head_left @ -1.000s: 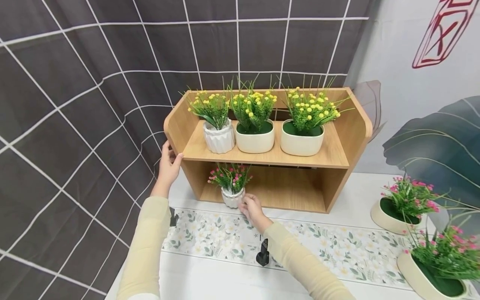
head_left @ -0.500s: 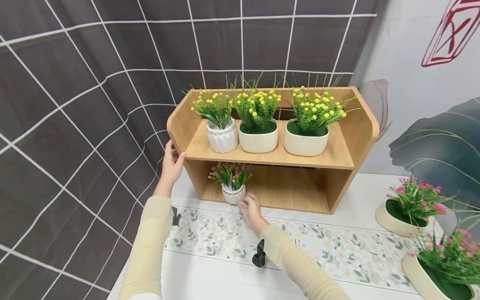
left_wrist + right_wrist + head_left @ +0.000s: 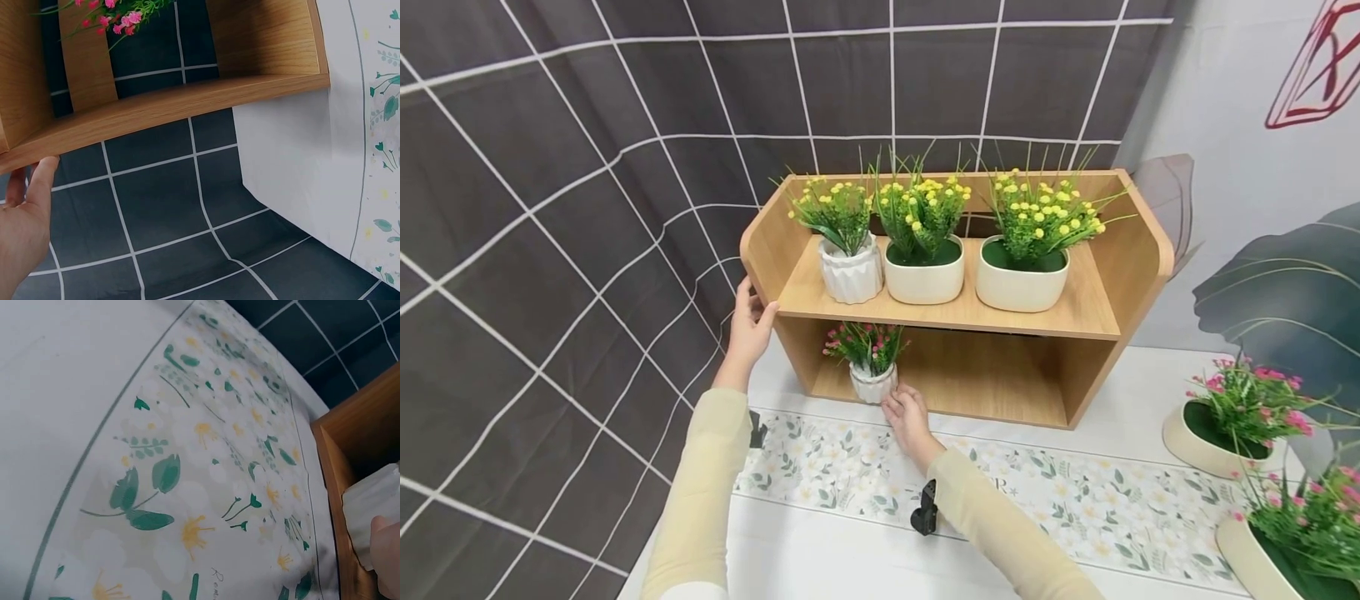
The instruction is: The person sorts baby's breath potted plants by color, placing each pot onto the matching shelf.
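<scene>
The wooden shelf (image 3: pixel 1138 242) stands on the white table (image 3: pixel 820 550). In the shelf's lower compartment, near its left end and close to its front edge, there is a small white pot (image 3: pixel 874 387) with pink flowers, standing upright. The right hand (image 3: pixel 910 418) is at the shelf's front, with fingertips touching this pot on its right side; whether the grip goes around it I cannot tell. The left hand (image 3: pixel 749 332) rests against the shelf's left side, its grip moderately wide, with a gap between thumb and fingers. On the shelf's upper board are a fluted pot (image 3: pixel 852 277), a middle cream pot (image 3: pixel 925 283) and a right cream pot (image 3: pixel 1022 288), all with yellow flowers.
</scene>
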The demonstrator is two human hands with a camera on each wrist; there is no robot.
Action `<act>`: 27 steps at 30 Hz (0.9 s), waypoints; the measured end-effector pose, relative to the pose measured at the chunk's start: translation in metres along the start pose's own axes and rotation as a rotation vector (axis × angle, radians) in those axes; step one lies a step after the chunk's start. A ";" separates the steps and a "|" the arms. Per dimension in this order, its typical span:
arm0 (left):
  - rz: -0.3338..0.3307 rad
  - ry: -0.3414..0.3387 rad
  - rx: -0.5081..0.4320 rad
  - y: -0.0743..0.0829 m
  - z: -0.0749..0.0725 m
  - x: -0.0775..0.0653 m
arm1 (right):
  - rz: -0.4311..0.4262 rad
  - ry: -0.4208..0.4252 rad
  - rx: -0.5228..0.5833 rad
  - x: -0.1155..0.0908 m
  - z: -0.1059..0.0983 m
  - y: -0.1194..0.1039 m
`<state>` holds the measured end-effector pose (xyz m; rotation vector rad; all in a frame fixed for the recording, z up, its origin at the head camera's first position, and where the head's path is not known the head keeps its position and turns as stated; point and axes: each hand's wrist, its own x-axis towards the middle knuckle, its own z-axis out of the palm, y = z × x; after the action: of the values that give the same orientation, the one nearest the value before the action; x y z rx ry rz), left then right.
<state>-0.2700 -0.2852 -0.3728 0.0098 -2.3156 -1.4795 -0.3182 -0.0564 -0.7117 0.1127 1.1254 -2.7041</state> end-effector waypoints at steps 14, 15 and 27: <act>-0.015 -0.001 -0.031 0.003 0.000 -0.002 | 0.001 0.045 -0.283 -0.142 0.108 -0.128; -0.017 -0.001 -0.037 0.003 0.000 -0.002 | 0.005 0.045 -0.298 -0.148 0.111 -0.133; -0.002 0.017 -0.042 0.002 0.001 -0.004 | -0.117 0.054 -0.470 -0.190 0.097 -0.153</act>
<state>-0.2660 -0.2823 -0.3724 0.0135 -2.2712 -1.5236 -0.1658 0.0108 -0.5087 0.0463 1.7966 -2.4597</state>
